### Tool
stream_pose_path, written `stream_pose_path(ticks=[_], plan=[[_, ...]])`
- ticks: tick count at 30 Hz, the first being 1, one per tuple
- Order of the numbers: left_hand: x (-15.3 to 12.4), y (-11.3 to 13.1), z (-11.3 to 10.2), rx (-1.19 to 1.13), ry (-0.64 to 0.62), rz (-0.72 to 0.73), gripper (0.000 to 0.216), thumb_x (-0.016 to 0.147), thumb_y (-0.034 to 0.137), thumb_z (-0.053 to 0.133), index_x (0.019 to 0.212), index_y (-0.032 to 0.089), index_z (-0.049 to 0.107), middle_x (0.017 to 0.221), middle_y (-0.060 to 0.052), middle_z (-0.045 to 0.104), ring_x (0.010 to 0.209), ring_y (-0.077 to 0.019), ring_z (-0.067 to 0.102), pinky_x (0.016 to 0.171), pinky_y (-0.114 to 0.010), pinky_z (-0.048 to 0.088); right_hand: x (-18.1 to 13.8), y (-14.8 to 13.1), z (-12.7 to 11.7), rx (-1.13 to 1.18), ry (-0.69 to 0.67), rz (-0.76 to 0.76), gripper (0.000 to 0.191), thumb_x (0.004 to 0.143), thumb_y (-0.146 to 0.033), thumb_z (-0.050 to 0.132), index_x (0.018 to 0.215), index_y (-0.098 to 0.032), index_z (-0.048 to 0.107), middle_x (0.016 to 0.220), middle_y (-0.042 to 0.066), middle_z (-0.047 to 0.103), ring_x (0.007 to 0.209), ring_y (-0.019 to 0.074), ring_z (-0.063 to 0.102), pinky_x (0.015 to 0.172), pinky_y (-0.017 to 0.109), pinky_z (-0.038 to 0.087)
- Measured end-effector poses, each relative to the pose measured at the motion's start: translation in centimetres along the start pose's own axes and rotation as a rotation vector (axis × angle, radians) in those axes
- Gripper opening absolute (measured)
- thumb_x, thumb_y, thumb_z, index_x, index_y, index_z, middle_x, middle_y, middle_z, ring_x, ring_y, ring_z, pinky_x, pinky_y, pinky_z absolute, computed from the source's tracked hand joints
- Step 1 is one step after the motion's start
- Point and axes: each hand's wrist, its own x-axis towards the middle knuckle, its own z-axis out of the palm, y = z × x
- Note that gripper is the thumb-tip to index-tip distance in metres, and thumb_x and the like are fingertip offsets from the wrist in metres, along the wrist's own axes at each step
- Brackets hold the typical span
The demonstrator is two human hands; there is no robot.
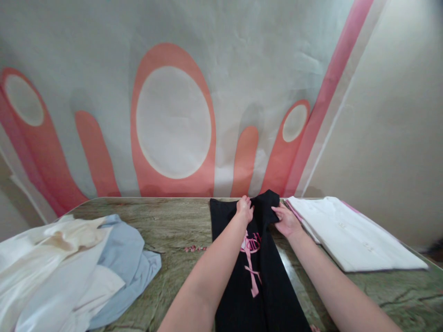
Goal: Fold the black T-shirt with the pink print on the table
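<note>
A black shirt point(238, 286) with a pink printed design lies lengthwise on the table in front of me, partly covered by my left forearm. My left hand point(245, 209) is at its far end, fingers curled down onto the cloth near the middle. On the right side, my right hand point(288, 221) grips the shirt's edge. That edge is raised and folded inward, standing up a little between the two hands. Part of the print is hidden under the fold. The fingertips of both hands are partly lost against the dark cloth.
A loose heap of white and light blue clothes point(128, 258) lies on the left of the wood-patterned table point(166, 221). Neatly folded white garments point(360, 235) are stacked at the right, close to my right forearm. Behind the table's far edge rises a printed wall covering point(228, 69).
</note>
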Motion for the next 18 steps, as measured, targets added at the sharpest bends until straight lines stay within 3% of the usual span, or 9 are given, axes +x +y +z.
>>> stream_pose_path(ticks=[8, 14, 18], plan=[[-0.63, -0.32, -0.13, -0.028, 0.051, 0.069, 0.027, 0.087, 0.021, 0.038, 0.111, 0.015, 0.049, 0.116, -0.014, 0.054, 0.099, -0.0151, 0.057, 0.088, -0.027, 0.045, -0.38, -0.33, 0.21, -0.004, 0.063, -0.043, 0.04, 0.06, -0.016, 0.06, 0.098, -0.027, 0.06, 0.094, -0.003, 0.07, 0.091, 0.022, 0.063, 0.077, 0.037, 0.051], [-0.48, -0.51, 0.16, 0.066, 0.118, 0.047, 0.014, 0.086, 0.02, 0.041, 0.096, 0.014, 0.049, 0.091, -0.009, 0.057, 0.078, -0.0144, 0.059, 0.074, -0.031, 0.051, -0.27, -0.35, 0.12, 0.046, 0.051, -0.023, 0.041, 0.06, -0.015, 0.06, 0.099, -0.028, 0.06, 0.094, -0.004, 0.07, 0.094, 0.0224, 0.062, 0.079, 0.037, 0.051], [-0.39, -0.83, 0.12, 0.137, 0.106, 0.066, 0.012, 0.084, 0.019, 0.045, 0.094, 0.015, 0.05, 0.083, -0.007, 0.056, 0.077, -0.0157, 0.059, 0.075, -0.032, 0.05, -0.1, -0.27, -0.1, 0.029, 0.036, -0.022, 0.041, 0.06, -0.015, 0.06, 0.099, -0.028, 0.06, 0.095, -0.003, 0.07, 0.095, 0.0231, 0.062, 0.078, 0.039, 0.051]])
